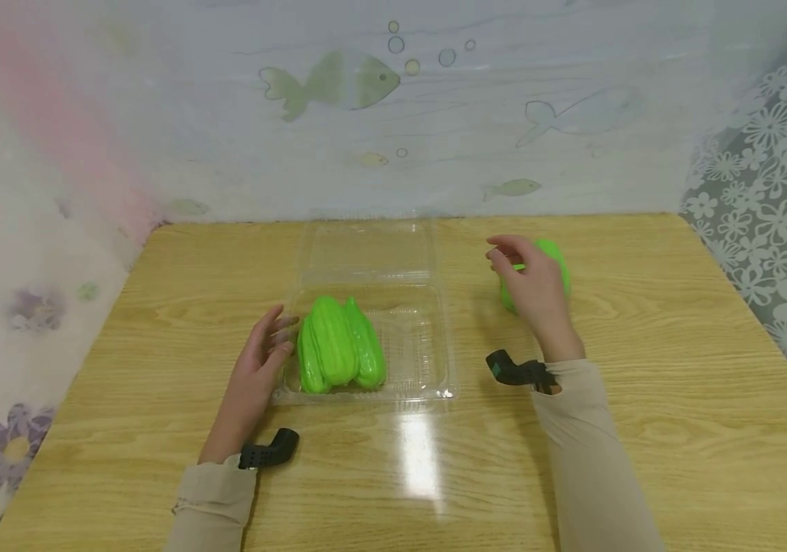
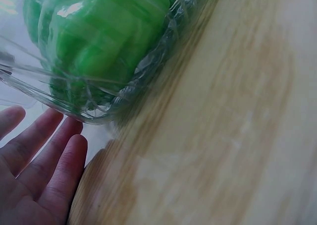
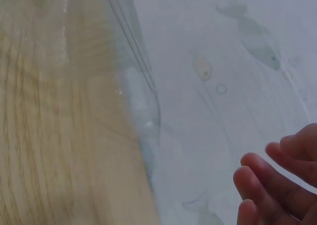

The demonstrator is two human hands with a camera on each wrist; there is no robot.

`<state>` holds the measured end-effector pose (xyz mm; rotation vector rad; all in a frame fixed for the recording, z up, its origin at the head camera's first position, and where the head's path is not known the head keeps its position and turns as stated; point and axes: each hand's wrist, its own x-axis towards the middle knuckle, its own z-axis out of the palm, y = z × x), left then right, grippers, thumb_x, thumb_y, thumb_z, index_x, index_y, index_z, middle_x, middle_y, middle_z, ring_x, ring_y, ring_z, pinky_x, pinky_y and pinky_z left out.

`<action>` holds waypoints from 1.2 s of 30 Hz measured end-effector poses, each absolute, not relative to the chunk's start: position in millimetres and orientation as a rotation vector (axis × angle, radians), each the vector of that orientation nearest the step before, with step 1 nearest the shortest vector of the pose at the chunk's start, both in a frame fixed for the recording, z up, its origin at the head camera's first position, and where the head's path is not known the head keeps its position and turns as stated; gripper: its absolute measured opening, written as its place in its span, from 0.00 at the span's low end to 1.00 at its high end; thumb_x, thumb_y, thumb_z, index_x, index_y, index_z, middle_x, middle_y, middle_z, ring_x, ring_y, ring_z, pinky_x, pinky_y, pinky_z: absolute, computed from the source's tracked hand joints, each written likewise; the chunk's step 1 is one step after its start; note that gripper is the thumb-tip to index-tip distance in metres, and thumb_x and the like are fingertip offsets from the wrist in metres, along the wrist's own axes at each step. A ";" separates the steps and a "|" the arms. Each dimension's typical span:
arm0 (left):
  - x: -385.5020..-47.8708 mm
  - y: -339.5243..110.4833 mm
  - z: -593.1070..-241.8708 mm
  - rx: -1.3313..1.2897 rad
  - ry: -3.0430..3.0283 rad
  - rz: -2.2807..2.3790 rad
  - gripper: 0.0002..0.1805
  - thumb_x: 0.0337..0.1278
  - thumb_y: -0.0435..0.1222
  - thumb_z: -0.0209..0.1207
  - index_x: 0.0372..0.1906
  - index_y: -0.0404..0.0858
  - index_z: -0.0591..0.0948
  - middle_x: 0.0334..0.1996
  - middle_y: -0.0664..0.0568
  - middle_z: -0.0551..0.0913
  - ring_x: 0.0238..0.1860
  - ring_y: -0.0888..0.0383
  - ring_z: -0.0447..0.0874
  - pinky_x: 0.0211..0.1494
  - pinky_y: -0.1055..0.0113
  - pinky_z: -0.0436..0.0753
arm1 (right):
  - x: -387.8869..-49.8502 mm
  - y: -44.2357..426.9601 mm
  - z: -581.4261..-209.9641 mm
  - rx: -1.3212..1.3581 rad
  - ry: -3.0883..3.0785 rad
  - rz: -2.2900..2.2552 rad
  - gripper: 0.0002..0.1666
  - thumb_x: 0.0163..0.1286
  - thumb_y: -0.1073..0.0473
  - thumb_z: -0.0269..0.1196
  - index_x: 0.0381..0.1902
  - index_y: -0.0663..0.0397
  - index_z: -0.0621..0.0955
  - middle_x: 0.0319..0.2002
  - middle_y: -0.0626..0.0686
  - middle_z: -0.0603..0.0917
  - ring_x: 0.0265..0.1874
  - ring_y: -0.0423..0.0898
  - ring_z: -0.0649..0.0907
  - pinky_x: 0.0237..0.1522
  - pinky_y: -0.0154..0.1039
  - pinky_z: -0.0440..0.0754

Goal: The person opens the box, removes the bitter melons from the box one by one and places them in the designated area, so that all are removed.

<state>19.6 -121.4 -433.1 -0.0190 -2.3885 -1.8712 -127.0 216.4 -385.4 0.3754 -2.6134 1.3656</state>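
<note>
A clear plastic clamshell box [image 1: 407,353] lies with its lid [image 1: 368,249] folded back. Several bright green, glossy, ridged, elongated vegetable-like pieces [image 1: 334,341] fill its left half; their exact kind cannot be told. At the box's left side is my left hand [image 1: 262,360], fingers extended close to the wall and holding nothing. In the left wrist view its fingertips lie at the box's corner; contact is unclear. My right hand [image 1: 531,287] hovers at the right with loosely bent fingers and nothing in them. It partly hides more green material [image 1: 553,253] behind it.
Everything lies on a wood-grain table [image 1: 676,345]. A wall sheet [image 1: 434,153] printed with fish stands along its far edge, and flower-patterned covering [image 1: 772,222] borders the right side. Black wrist mounts [image 1: 272,451] are worn on both forearms.
</note>
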 end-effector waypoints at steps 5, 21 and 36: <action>19.7 -121.5 -433.4 -0.013 -2.385 -1.878 0.28 0.66 0.34 0.43 0.68 0.39 0.52 0.61 0.42 0.62 0.60 0.47 0.61 0.54 0.78 0.67 | -121.9 209.1 -380.1 0.454 -2.621 1.418 0.17 0.66 0.47 0.53 0.51 0.43 0.76 0.38 0.43 0.81 0.34 0.39 0.79 0.35 0.37 0.77; 19.1 -121.3 -433.7 -0.015 -2.377 -1.890 0.27 0.66 0.33 0.43 0.68 0.39 0.52 0.61 0.42 0.62 0.60 0.47 0.61 0.53 0.78 0.68 | -110.1 184.1 -370.6 0.629 -2.633 1.629 0.22 0.66 0.50 0.54 0.57 0.40 0.70 0.40 0.50 0.80 0.35 0.45 0.80 0.34 0.42 0.78; 16.0 -125.4 -441.6 -0.015 -2.384 -1.888 0.28 0.66 0.36 0.44 0.68 0.43 0.52 0.61 0.46 0.62 0.60 0.50 0.62 0.55 0.75 0.68 | -95.1 156.6 -368.9 0.815 -2.700 1.613 0.24 0.65 0.46 0.54 0.59 0.35 0.67 0.41 0.44 0.78 0.36 0.44 0.81 0.33 0.40 0.78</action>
